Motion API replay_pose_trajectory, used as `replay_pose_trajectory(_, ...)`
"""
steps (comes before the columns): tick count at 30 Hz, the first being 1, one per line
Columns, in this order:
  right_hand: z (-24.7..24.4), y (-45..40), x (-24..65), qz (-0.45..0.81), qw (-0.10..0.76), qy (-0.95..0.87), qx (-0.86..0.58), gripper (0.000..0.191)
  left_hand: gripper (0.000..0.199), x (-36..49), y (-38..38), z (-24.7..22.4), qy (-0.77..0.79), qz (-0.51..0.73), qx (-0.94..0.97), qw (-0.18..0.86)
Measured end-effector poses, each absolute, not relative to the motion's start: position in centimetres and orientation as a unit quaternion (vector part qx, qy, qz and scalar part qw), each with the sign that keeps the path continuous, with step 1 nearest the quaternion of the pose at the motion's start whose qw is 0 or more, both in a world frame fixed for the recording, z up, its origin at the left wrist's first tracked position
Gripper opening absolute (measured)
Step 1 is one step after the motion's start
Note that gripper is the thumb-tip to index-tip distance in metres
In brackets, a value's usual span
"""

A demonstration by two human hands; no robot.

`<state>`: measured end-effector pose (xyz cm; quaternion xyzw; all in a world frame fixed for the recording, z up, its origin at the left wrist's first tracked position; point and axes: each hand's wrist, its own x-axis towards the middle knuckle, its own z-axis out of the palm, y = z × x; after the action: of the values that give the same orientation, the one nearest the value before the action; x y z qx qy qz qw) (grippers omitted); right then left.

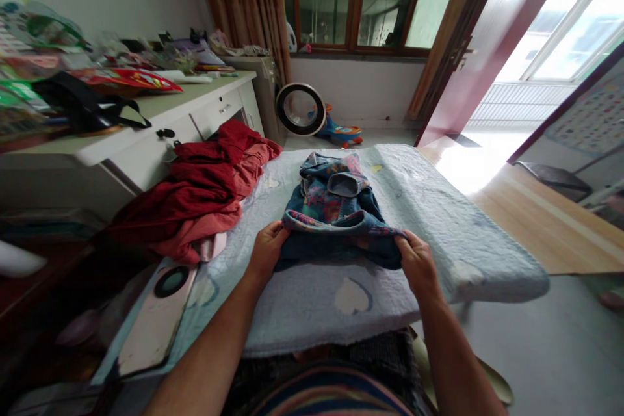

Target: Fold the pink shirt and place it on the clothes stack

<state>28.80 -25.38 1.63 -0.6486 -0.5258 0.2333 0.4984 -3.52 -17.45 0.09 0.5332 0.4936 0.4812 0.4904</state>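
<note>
A dark blue denim garment (pixel 326 201) with pink and multicoloured patterned parts lies in front of me, partly folded over. A round opening with a pale lining faces up near its middle. Along the near side a patterned edge is drawn out sideways between my hands. The left end of that edge is pinched in my left hand (pixel 269 248). My right hand (pixel 414 259) grips the right end between thumb and fingers. Under the garment is a pale blue padded cover (pixel 390 286) with heart shapes. I cannot tell exactly which kind of garment it is.
Red cloth (pixel 195 188) is heaped at the left. Nearer me lies a pale pink phone-shaped object (pixel 156 318) with a dark round part. A cluttered white desk (pixel 175 123) runs along the left wall. Beyond the cover are a round-framed object (pixel 301 109) and an open door (pixel 472 32).
</note>
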Motion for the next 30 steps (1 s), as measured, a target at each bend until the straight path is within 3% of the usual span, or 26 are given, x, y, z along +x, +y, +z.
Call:
replay_pose_trajectory(6, 1.1, -24.6, 29.0, 0.198, 0.48, -0.512, -0.684, 0.037, 0.025, -4.5, -18.1, 0.3, 0.549, 0.422, 0.704, 0.159)
replay_pose_trajectory(10, 0.7, -24.5, 29.3, 0.13, 0.455, -0.565, -0.676, 0.04, 0.03, -5.6, -17.2, -0.5, 0.539, 0.399, 0.74, 0.045)
replay_pose_trajectory(14, -0.2, -24.6, 29.1, 0.179, 0.391, -0.608, -0.668, 0.078, 0.057, -5.8, -16.7, -1.5, 0.53, 0.348, 0.768, 0.094)
replay_pose_trajectory(16, -0.4, -24.7, 28.6, 0.183, 0.373, -0.62, -0.665, 0.085, 0.065, -5.5, -16.9, -1.7, 0.518, 0.323, 0.783, 0.121)
replay_pose_trajectory(19, -0.1, -24.5, 27.9, 0.179, 0.36, -0.625, -0.669, 0.063, 0.069, -4.9, -17.4, -1.6, 0.507, 0.305, 0.791, 0.153)
replay_pose_trajectory(23, 1.2, -24.2, 27.4, 0.19, 0.336, -0.626, -0.677, 0.027, 0.057, -4.5, -17.9, -0.8, 0.517, 0.298, 0.773, 0.214)
replay_pose_trajectory(27, 3.1, -24.6, 27.9, 0.219, 0.344, -0.632, -0.659, 0.022, 0.039, -4.9, -18.6, 1.5, 0.498, 0.27, 0.767, 0.302)
replay_pose_trajectory(30, 4.5, -25.0, 28.7, 0.264, 0.349, -0.634, -0.638, 0.023, 0.036, -5.3, -19.0, 3.8, 0.477, 0.261, 0.76, 0.355)
